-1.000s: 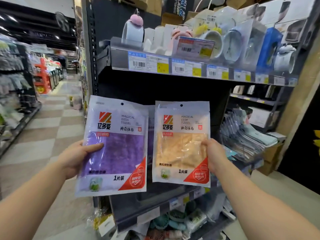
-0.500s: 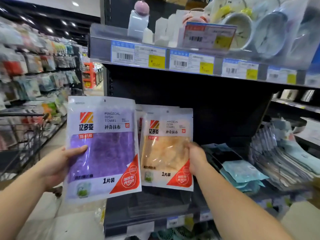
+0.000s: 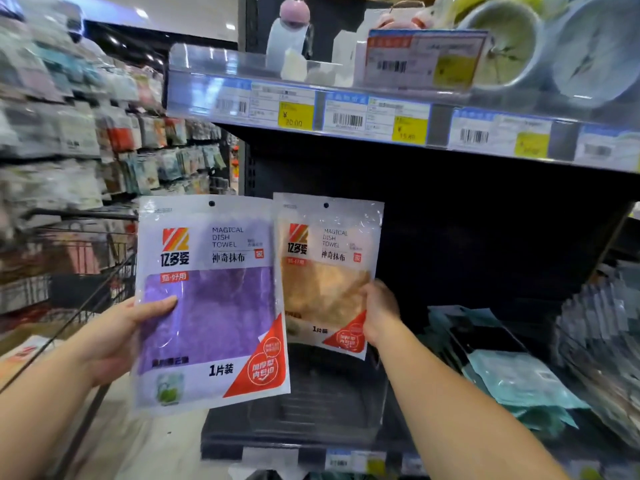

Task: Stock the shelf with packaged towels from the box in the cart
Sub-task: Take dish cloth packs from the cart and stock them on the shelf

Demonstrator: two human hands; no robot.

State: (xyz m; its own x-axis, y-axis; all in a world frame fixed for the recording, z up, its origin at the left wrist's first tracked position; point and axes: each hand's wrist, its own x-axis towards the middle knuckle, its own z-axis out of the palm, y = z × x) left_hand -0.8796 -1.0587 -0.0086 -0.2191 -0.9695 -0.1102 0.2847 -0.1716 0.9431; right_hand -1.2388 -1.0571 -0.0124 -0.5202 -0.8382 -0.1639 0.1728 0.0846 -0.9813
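My left hand (image 3: 117, 337) grips a purple packaged dish towel (image 3: 211, 306) by its left edge, thumb across the front, holding it upright before the shelf's left end. My right hand (image 3: 379, 315) holds an orange packaged dish towel (image 3: 325, 271) by its right edge, further in, over the dark empty shelf section (image 3: 329, 403). The purple pack overlaps the orange one's left edge. The cart (image 3: 86, 271) stands at the left, and a corner of the box (image 3: 24, 355) shows low beside my left arm.
Teal packaged towels (image 3: 519, 379) lie on the shelf to the right, with grey packs (image 3: 602, 348) stacked beyond them. An upper shelf (image 3: 381, 116) with price tags carries cups and clocks overhead. Hanging goods line the aisle on the left.
I have come closer to the shelf and my view has turned left. The orange pack has moved deeper toward the dark shelf section, and the purple pack now overlaps it.
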